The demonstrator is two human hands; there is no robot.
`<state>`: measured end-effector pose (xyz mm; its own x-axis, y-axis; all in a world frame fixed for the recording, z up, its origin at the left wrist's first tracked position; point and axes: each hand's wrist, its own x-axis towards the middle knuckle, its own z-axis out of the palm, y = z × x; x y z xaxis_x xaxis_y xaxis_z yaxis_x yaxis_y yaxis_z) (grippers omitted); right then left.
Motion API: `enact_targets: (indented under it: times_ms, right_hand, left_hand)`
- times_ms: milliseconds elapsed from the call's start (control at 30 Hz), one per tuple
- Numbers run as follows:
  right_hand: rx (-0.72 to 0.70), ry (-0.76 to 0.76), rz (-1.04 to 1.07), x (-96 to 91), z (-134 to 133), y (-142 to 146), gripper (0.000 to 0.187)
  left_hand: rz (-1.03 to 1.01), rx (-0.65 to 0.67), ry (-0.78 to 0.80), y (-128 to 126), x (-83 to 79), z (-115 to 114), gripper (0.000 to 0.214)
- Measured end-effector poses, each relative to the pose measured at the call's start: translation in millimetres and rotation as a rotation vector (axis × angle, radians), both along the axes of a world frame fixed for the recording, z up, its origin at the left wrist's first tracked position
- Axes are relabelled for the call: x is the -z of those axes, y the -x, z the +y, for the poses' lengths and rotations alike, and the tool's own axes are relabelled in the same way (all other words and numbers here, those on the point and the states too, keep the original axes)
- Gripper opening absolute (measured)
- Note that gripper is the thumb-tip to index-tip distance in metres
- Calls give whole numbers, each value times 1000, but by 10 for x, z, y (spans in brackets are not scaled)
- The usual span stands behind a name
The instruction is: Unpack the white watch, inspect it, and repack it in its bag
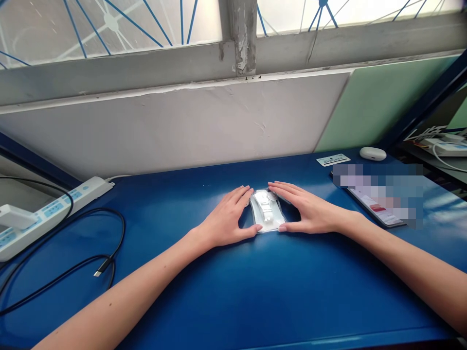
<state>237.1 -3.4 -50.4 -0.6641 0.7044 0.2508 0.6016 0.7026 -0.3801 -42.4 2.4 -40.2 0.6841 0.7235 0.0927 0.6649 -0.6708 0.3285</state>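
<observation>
A clear plastic packet (276, 222) lies flat on the blue table, with a silvery-white item (265, 205) inside that looks like a wristwatch with a band. My left hand (226, 216) is at the packet's left side, its thumb tip at the lower left corner and its fingertips by the upper left corner. On the opposite side, my right hand (305, 206) has its thumb at the lower right corner and its fingertips by the upper edge. Both hands have fingers stretched out and thumbs apart, and neither is wrapped round the packet.
A white power strip (85, 190) with a plugged-in adapter (15, 217) stands at the left, beside a looped black cable (123, 226). On the right lie a phone (375, 206), partly blurred out, a printed card (333, 160) and a white earbud case (372, 153). A wall panel (182, 126) borders the table's back.
</observation>
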Motion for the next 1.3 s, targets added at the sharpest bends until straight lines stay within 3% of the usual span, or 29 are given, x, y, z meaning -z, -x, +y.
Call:
enact_targets:
  times_ms: [133, 267, 533, 1300]
  right_hand:
    - [54, 34, -13, 47, 36, -13, 100]
    - [94, 44, 15, 80, 38, 14, 100]
    - [80, -16, -18, 100, 82, 74, 96]
    - [102, -43, -92, 110, 178, 130, 98]
  left_hand:
    - [88, -54, 21, -18, -14, -1, 90]
    - [95, -17, 33, 17, -24, 25, 100]
    - [128, -46, 38, 58, -61, 96, 110]
    - [134, -39, -2, 82, -15, 129, 106]
